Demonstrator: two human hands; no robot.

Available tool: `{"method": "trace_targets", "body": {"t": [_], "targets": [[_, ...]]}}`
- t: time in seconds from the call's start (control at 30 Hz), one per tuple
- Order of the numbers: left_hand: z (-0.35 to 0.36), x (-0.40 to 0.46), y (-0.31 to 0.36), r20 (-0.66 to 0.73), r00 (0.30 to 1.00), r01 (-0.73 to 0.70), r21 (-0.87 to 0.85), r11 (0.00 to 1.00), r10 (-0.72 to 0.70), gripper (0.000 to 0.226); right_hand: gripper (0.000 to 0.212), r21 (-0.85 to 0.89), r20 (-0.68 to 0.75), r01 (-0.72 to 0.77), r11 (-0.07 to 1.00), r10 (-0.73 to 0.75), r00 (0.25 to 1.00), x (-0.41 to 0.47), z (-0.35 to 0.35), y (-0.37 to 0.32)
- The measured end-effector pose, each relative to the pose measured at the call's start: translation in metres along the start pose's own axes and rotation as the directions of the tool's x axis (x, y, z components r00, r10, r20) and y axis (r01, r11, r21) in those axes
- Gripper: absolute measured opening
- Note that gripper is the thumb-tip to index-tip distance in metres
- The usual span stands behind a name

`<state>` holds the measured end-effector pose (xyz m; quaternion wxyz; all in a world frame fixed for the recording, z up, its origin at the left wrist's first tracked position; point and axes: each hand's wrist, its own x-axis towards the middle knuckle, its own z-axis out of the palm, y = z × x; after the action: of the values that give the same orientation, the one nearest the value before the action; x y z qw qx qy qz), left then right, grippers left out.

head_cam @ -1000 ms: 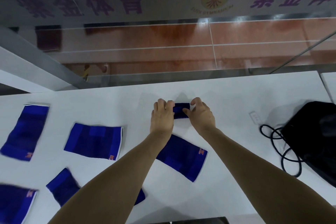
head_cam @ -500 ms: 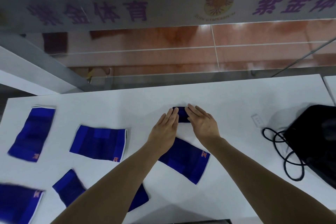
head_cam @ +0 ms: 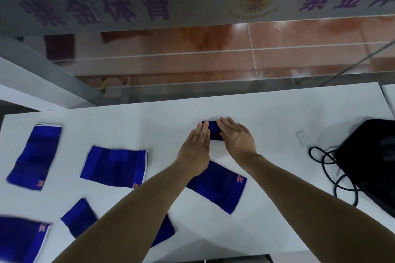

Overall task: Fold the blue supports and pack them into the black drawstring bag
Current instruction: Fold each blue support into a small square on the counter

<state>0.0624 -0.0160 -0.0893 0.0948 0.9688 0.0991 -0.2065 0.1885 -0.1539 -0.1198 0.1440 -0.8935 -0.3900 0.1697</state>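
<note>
A small folded blue support point(head_cam: 213, 132) lies on the white table point(head_cam: 139, 126), far of centre. My left hand point(head_cam: 195, 151) and my right hand point(head_cam: 237, 138) rest flat on its two ends, fingers straight and pressed down; only its middle strip shows between them. Several unfolded blue supports lie flat: one under my wrists point(head_cam: 218, 188), one left of centre point(head_cam: 113, 166), one at the far left point(head_cam: 34, 156), and two at the near left point(head_cam: 79, 218) point(head_cam: 19, 237). The black drawstring bag point(head_cam: 367, 160) sits at the right with its cord point(head_cam: 327, 162) looped toward me.
A small white plate point(head_cam: 302, 137) is set into the table between the folded support and the bag. A glass partition with purple lettering point(head_cam: 132, 6) rises just behind the table's far edge. The table's near edge runs below my forearms.
My fingers went from pinching the folded support's ends to lying flat and straight on it. The view shifted a little; the other supports and the bag stayed put.
</note>
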Motion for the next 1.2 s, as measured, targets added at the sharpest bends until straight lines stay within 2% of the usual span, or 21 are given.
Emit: {"method": "trace_targets", "body": {"t": [0.13, 0.4, 0.57, 0.67, 0.77, 0.93, 1.2], "targets": [[0.000, 0.000, 0.000, 0.005, 1.000, -0.009, 0.009, 1.000, 0.009, 0.067, 0.047, 0.019, -0.017, 0.013, 1.000, -0.013, 1.000, -0.001, 0.000, 0.002], [-0.005, 0.000, 0.007, 0.021, 0.999, 0.038, 0.017, 0.999, -0.038, 0.071, 0.049, 0.044, 0.030, -0.071, 0.997, 0.069, 0.997, 0.003, -0.003, -0.006], [-0.015, -0.005, 0.013, -0.015, 0.996, 0.086, 0.032, 0.996, -0.085, 0.066, 0.043, 0.092, 0.020, -0.051, 0.994, 0.049, 0.999, 0.006, -0.011, -0.007], [-0.017, -0.015, 0.017, -0.023, 0.993, 0.119, -0.028, 0.993, -0.119, 0.071, 0.039, 0.059, -0.001, -0.029, 0.998, 0.030, 1.000, 0.002, -0.016, -0.011], [-0.018, -0.031, 0.021, -0.070, 0.976, 0.195, -0.142, 0.971, -0.206, 0.073, 0.039, 0.051, -0.105, -0.014, 0.999, 0.019, 0.994, -0.007, -0.019, -0.013], [-0.018, -0.072, 0.023, -0.172, 0.893, 0.320, -0.404, 0.857, -0.415, 0.057, 0.032, 0.148, -0.255, 0.049, 0.988, -0.010, 0.967, -0.034, -0.023, -0.032], [0.018, -0.168, -0.006, -0.150, 0.821, 0.398, -0.540, 0.741, -0.551, 0.051, 0.027, 0.209, -0.206, 0.088, 0.974, -0.044, 0.978, -0.093, -0.003, -0.106]]}}
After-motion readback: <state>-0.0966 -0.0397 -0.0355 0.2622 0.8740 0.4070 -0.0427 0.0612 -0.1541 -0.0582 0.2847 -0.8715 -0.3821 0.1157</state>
